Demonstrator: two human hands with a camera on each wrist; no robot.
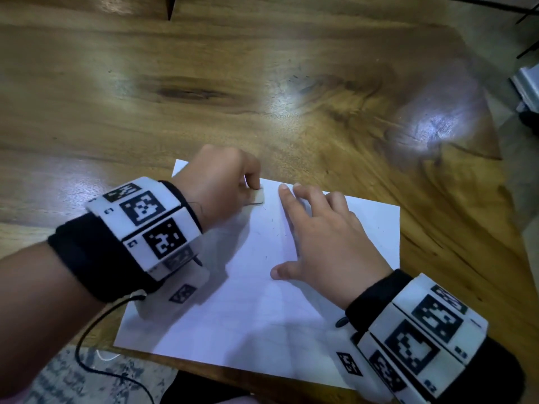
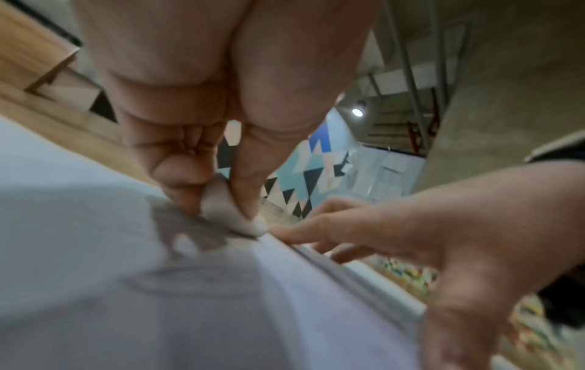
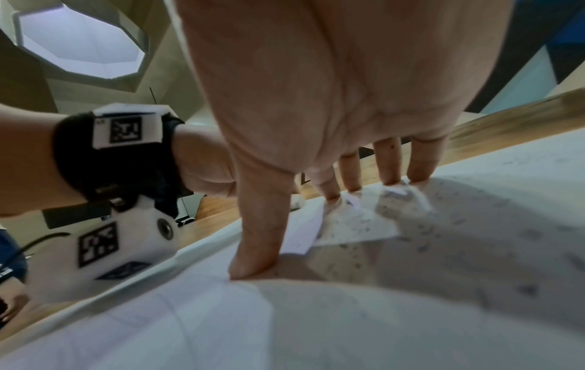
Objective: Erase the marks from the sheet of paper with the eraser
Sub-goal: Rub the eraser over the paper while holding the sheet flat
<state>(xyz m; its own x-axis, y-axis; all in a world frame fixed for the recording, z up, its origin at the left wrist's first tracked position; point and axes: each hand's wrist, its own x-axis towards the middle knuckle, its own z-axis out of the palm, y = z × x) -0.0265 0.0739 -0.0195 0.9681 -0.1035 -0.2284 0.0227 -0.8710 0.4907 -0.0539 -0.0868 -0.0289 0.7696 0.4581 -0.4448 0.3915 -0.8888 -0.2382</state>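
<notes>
Head view: left hand pinches the eraser against the sheet of paper; right hand lies just beside it, fingers spread flat on the sheet (wooden table beneath).
Left wrist view: eraser between thumb and fingertips, touching paper.
Right wrist view: thumb and fingers press the sheet.

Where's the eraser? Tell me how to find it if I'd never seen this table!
Look for the white sheet of paper on the wooden table. Near its far edge, the left hand pinches a small white eraser and presses it onto the sheet. The right hand only lies flat on the paper, holding nothing.
</notes>
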